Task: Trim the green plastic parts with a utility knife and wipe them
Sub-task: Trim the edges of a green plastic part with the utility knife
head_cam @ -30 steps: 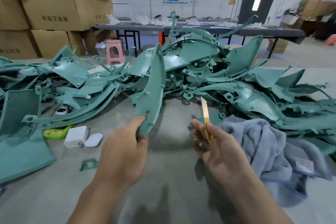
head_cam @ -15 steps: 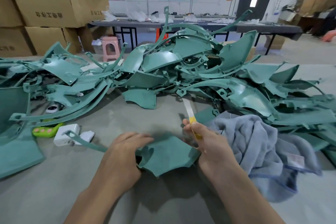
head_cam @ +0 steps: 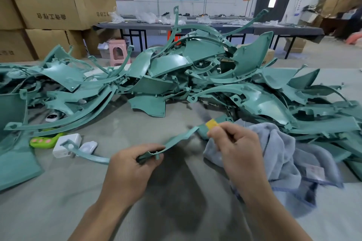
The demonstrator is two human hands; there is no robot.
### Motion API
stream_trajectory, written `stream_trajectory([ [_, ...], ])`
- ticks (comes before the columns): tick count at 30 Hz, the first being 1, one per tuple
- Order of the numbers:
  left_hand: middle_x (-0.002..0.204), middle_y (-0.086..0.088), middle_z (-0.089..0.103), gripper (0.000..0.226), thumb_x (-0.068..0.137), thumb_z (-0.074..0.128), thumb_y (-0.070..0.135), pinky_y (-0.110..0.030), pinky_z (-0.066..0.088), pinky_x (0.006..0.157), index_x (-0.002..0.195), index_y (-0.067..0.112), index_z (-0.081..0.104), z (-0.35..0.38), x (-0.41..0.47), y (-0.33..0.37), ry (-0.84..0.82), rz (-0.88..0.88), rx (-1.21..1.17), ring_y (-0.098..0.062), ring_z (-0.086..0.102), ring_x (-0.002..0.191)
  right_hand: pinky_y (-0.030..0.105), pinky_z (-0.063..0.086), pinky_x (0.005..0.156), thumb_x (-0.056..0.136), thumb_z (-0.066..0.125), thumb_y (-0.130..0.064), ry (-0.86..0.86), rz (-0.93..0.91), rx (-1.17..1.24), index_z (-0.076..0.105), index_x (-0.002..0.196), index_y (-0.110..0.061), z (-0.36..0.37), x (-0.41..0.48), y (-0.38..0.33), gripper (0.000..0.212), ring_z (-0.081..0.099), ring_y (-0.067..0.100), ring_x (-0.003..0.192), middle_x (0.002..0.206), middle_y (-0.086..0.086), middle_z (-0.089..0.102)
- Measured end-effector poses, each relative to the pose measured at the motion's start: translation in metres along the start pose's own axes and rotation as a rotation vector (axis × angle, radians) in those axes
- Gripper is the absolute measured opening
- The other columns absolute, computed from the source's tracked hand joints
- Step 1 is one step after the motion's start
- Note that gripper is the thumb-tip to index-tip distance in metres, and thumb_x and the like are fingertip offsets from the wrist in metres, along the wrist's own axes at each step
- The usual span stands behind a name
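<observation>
My left hand (head_cam: 129, 170) grips a curved green plastic part (head_cam: 176, 140) near its middle; the part is turned edge-on, one thin end reaching left over the table, the other rising toward my right hand. My right hand (head_cam: 237, 146) pinches a yellow utility knife (head_cam: 210, 123), its blurred blade pointing up and away just beyond the part's right end. A grey-blue towel (head_cam: 282, 154) lies crumpled under and right of my right hand. A big heap of green plastic parts (head_cam: 195, 76) fills the back of the table.
On the grey table (head_cam: 58, 201), at left, sit a white charger block (head_cam: 66, 143), a small white case (head_cam: 89, 146) and a lime-green gadget (head_cam: 45, 141). Cardboard boxes (head_cam: 49, 10) stack up behind left; a pink stool (head_cam: 117, 53) and a long dark table (head_cam: 215, 25) stand beyond.
My left hand brought the green part down from upright to low over the table and then turned it from flat to edge-on. My right hand with the knife moved in close to its right end.
</observation>
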State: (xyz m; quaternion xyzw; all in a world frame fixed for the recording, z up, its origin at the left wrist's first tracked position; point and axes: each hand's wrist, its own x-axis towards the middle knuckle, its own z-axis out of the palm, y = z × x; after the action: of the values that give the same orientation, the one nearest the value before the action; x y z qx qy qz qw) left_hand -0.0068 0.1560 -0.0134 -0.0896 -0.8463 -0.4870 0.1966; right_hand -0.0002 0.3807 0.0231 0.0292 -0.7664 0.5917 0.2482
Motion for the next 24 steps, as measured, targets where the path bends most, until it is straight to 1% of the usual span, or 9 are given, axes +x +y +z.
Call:
stream_trajectory([
  [4,0.082,0.023,0.076,0.048,0.082,0.083,0.010,-0.010,0.050,0.067,0.085,0.057,0.076,-0.001,0.005,0.001,0.002,-0.019,-0.083,0.003,0.070,0.079,0.032,0.036,0.052,0.094,0.064,-0.032,-0.195,-0.012,-0.225,0.062,0.072,-0.017,0.004,-0.007,0.007,0.026,0.040,0.006,0.051,0.059,0.006,0.052],
  [7,0.083,0.021,0.076,0.045,0.082,0.082,0.009,-0.007,0.046,0.067,0.088,0.053,0.077,-0.003,0.008,0.002,-0.040,-0.005,-0.076,0.002,0.070,0.080,0.020,0.037,0.055,0.096,0.064,-0.025,0.006,0.037,-0.397,0.062,0.068,-0.015,0.002,0.000,0.013,0.030,0.051,0.011,0.060,0.063,-0.007,0.060],
  [9,0.080,0.020,0.076,0.047,0.082,0.082,0.009,-0.008,0.047,0.065,0.084,0.056,0.076,-0.005,0.010,0.002,-0.035,-0.016,-0.086,0.002,0.069,0.077,0.019,0.036,0.053,0.096,0.063,-0.025,0.110,0.020,-0.379,0.062,0.067,-0.017,-0.004,0.003,0.012,0.030,0.052,0.011,0.061,0.060,-0.009,0.059],
  [12,0.076,0.015,0.076,0.042,0.084,0.081,0.009,-0.009,0.046,0.059,0.082,0.051,0.078,-0.006,0.012,0.000,-0.035,-0.023,-0.114,0.002,0.067,0.068,0.017,0.029,0.046,0.093,0.065,-0.028,-0.113,-0.028,-0.160,0.064,0.069,-0.018,-0.008,0.002,0.007,0.027,0.038,0.006,0.047,0.050,-0.006,0.047],
  [14,0.076,0.013,0.076,0.040,0.084,0.081,0.009,-0.011,0.047,0.060,0.083,0.049,0.079,-0.005,0.012,0.000,-0.054,-0.027,-0.119,0.002,0.067,0.068,0.019,0.030,0.044,0.094,0.066,-0.025,-0.188,0.018,-0.230,0.065,0.068,-0.015,-0.006,0.002,0.008,0.028,0.040,0.006,0.046,0.050,-0.004,0.049],
  [16,0.080,0.018,0.076,0.047,0.083,0.082,0.008,-0.010,0.049,0.065,0.083,0.054,0.077,-0.004,0.011,0.002,-0.065,-0.031,-0.107,0.002,0.069,0.075,0.023,0.037,0.048,0.096,0.062,-0.024,-0.049,0.093,-0.409,0.066,0.067,-0.015,-0.008,0.008,0.015,0.031,0.050,0.013,0.051,0.052,-0.005,0.058],
  [18,0.085,0.024,0.076,0.053,0.081,0.083,0.005,-0.010,0.050,0.072,0.086,0.057,0.075,-0.003,0.010,0.005,-0.061,-0.004,-0.083,0.004,0.070,0.082,0.023,0.034,0.047,0.098,0.059,-0.021,0.038,0.168,-0.430,0.067,0.067,-0.012,-0.012,0.013,0.015,0.033,0.049,0.014,0.050,0.053,-0.004,0.060],
  [20,0.089,0.025,0.075,0.055,0.079,0.083,0.001,-0.012,0.050,0.077,0.093,0.054,0.075,-0.002,0.008,0.005,-0.061,0.067,-0.034,0.002,0.070,0.087,0.027,0.036,0.049,0.098,0.061,-0.016,-0.011,0.278,-0.145,0.070,0.068,-0.009,-0.015,0.015,0.014,0.032,0.045,0.015,0.050,0.054,-0.001,0.059],
  [24,0.104,0.026,0.074,0.052,0.074,0.080,-0.002,-0.014,0.049,0.090,0.104,0.040,0.077,0.002,0.003,0.012,-0.022,0.260,0.007,-0.002,0.069,0.100,0.043,0.060,0.069,0.091,0.065,-0.011,-0.206,0.744,0.717,0.070,0.077,0.001,-0.015,0.014,0.004,0.019,0.063,0.031,0.078,0.081,0.017,0.067],
])
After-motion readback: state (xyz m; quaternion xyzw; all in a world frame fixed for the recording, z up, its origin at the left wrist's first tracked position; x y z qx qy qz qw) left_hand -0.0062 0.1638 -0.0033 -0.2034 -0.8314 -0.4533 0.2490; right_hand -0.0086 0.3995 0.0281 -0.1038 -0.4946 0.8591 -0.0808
